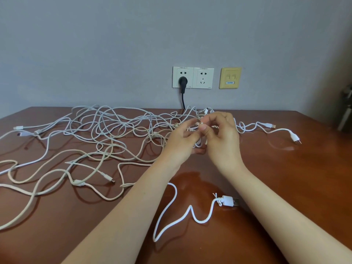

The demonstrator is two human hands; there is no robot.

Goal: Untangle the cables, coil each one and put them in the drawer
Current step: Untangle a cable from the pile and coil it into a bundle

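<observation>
- Where it meets the grey wall (114, 44) at the back, the brown table (285, 187) takes up the whole lower view; glossy top.
- Cables (106, 130): white + beige tangle spread over the table's left & centre. Loops cross each other, and a few connector ends lie loose at far left.
- White lead (172, 210): wavy, near the front between the forearms. One end runs under the L forearm; the other ends in a USB plug (229, 201) just beside the R forearm.
- L hand (181, 141): raised over the tangle's right part, fingers curled, pinching strands.
- R hand (223, 134): fingertips meet the L hand's, thumb + forefinger nipping a small bit of the same bunch. Which cable, can't tell.
- Sockets (193, 77): white double outlet on the wall. Black plug (183, 80) is in the left one, cord dropping behind the table.
- Yellow plate (230, 78): just right of the sockets.
- 2-pin plug (294, 137): at the table's far right, on a white strand.
</observation>
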